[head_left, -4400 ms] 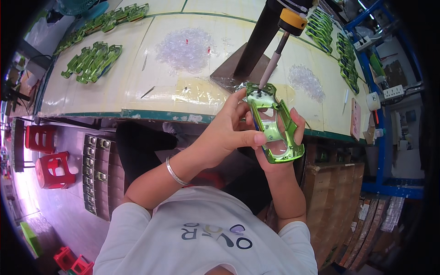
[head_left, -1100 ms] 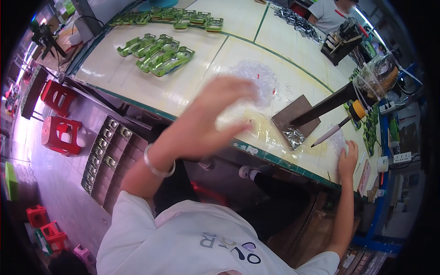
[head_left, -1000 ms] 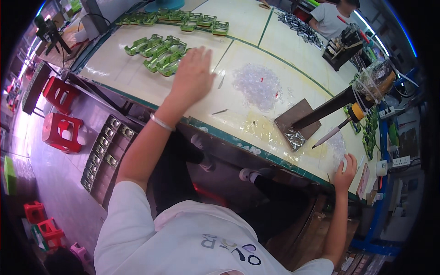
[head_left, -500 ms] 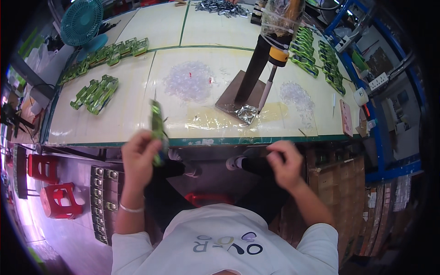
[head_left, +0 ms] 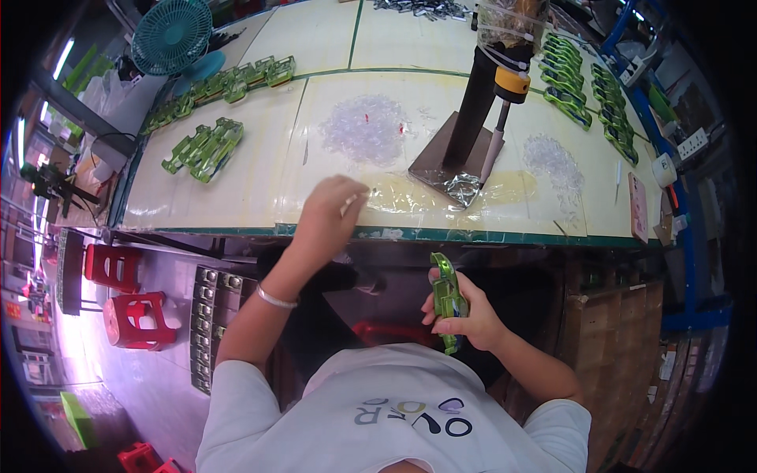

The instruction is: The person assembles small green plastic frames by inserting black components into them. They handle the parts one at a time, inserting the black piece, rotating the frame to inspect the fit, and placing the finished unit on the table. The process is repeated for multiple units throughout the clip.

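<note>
A pale table (head_left: 260, 185) with a green edge spans the centre. Red stools (head_left: 122, 319) stand on the greyish floor (head_left: 169, 366) at left. A blue frame (head_left: 694, 319) borders the right side. A light tube (head_left: 63, 59) glows upper left.

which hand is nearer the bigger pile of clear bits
Left. The left hand is on the near side of the pile; the right hand is farther back and to the right, holding a green part.

Metallic green is seen on the frame (head_left: 450, 295) below centre, teal on the fan (head_left: 169, 35) at upper left, red on the stools (head_left: 118, 323) at left.
</note>
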Action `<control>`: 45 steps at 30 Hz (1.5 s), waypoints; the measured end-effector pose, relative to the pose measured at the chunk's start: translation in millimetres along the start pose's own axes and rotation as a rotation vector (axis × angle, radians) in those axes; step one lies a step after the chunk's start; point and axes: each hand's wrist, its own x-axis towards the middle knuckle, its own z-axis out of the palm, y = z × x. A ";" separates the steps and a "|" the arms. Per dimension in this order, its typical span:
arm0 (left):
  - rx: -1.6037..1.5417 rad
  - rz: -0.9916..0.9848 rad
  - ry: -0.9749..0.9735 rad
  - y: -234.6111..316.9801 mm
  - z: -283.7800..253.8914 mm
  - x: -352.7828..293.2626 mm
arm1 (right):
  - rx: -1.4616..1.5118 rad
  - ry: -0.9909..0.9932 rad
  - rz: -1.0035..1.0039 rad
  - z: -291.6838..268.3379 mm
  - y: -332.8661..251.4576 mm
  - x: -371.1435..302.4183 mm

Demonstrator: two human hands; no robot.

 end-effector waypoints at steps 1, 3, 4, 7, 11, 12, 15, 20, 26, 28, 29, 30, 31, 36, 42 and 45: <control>0.147 0.106 0.040 -12.9 1.4 9.6 | -0.034 0.014 0.011 -5.2 0.5 -3.8; 0.259 0.211 0.001 -27.0 5.8 27.3 | -0.072 0.019 0.016 -13.2 -1.2 -11.7; 0.313 0.268 -0.021 -31.1 7.8 32.8 | -0.094 0.012 0.019 -17.5 -2.3 -15.9; 0.545 0.321 -0.149 -43.2 13.7 43.4 | -0.141 0.018 -0.029 -26.8 -1.1 -23.9; 0.618 0.313 -0.165 -34.4 13.7 49.0 | -0.378 -0.010 -0.122 -45.7 -0.9 -26.6; 0.481 0.219 -0.080 -30.5 10.4 47.9 | -0.399 -0.044 -0.126 -46.1 -8.7 -25.4; 0.063 -0.129 0.078 -23.8 3.2 45.2 | -0.444 -0.041 -0.107 -50.6 -19.9 -27.6; -0.626 -0.354 0.022 29.7 7.4 12.0 | -0.478 0.032 -0.145 -62.2 -26.3 -33.4; -0.844 -0.406 -0.134 96.7 33.0 -35.1 | -0.544 0.139 -0.306 -68.0 -24.9 -35.3; -0.897 -0.398 -0.205 111.1 39.1 -36.9 | -0.603 0.162 -0.303 -64.3 -34.8 -40.3; -0.955 -0.384 -0.245 114.4 41.4 -36.9 | -0.632 0.174 -0.302 -62.5 -37.7 -42.0; -0.916 -0.345 -0.259 118.1 45.1 -35.9 | -0.700 0.188 -0.370 -63.0 -37.9 -42.9; -0.876 -0.305 -0.272 121.8 48.4 -35.1 | -0.730 0.205 -0.404 -62.6 -37.4 -43.7; -0.538 0.109 -0.209 128.9 59.0 -29.5 | -0.892 0.262 -0.582 -60.0 -36.9 -45.2; -0.385 0.133 -0.213 131.4 61.6 -32.4 | -1.035 0.276 -0.624 -58.7 -37.0 -46.8; -0.304 0.175 -0.197 131.7 59.6 -31.7 | -1.058 0.291 -0.646 -58.5 -38.7 -46.6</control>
